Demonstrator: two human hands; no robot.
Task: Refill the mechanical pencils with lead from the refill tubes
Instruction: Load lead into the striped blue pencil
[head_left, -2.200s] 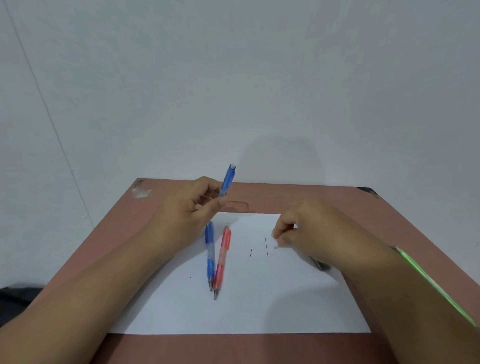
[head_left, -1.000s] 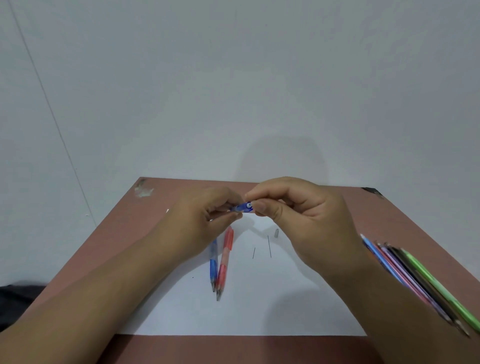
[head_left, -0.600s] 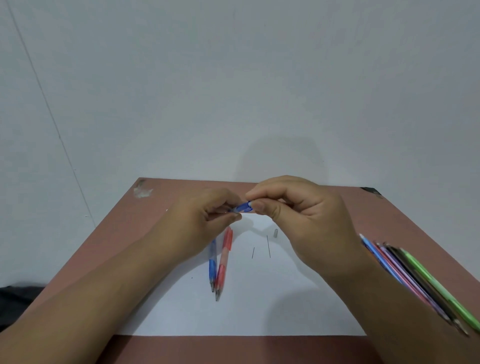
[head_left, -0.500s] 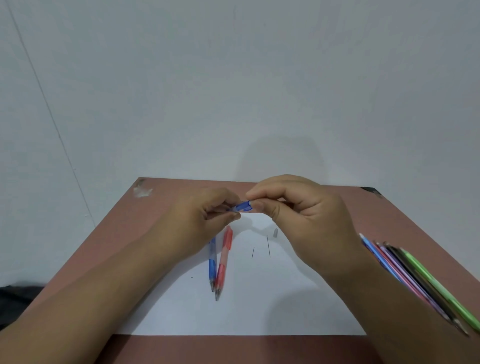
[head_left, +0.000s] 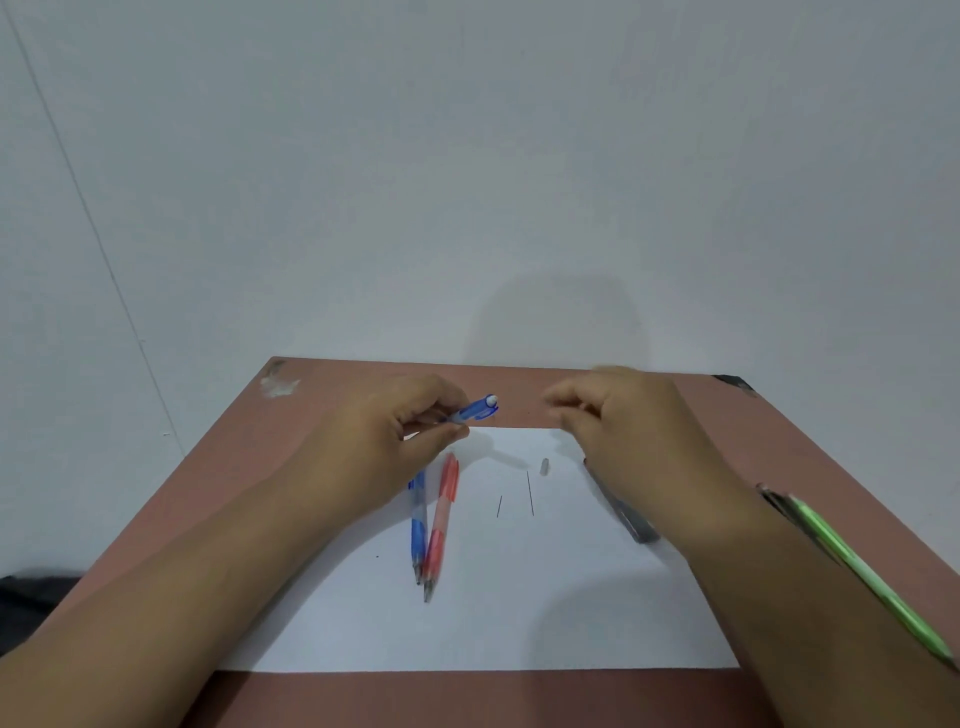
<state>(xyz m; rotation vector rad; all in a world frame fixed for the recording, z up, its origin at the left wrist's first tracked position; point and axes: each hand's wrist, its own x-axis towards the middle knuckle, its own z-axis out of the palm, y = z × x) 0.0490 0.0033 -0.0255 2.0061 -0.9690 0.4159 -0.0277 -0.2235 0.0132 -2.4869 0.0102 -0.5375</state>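
1. While the left hand (head_left: 395, 441) pinched a blue mechanical pencil (head_left: 475, 409) between thumb and fingers, it kept the capped white end raised and tilted toward the far edge of the table (head_left: 779, 467), probably so that the filling end faced the other hand.
2. The right hand (head_left: 623, 421) hovered beside that pencil but apart from it, its fingers loosely curled and blurred; I could not tell whether its grip held anything as small as a lead.
3. One sheet of white paper (head_left: 519, 613) lay on the table's middle, likely put there so that thin dark leads would show against it.
4. Two more mechanical pencils rested side by side on the paper, a blue pencil (head_left: 418, 525) and a red pencil (head_left: 439, 525), tips toward the near edge, apparently waiting their turn; that made three in all.
5. Two loose leads (head_left: 530, 492) lay on the paper right of them, one long and one short.
6. One small grey cap (head_left: 544, 466) lay just beyond the leads.
7. One dark refill tube (head_left: 626, 512) lay slantwise near the paper's right edge, partly under the right forearm.
8. A green pencil (head_left: 857, 566) lay near the table's right edge, with at least one darker one beside it; their number was hidden.
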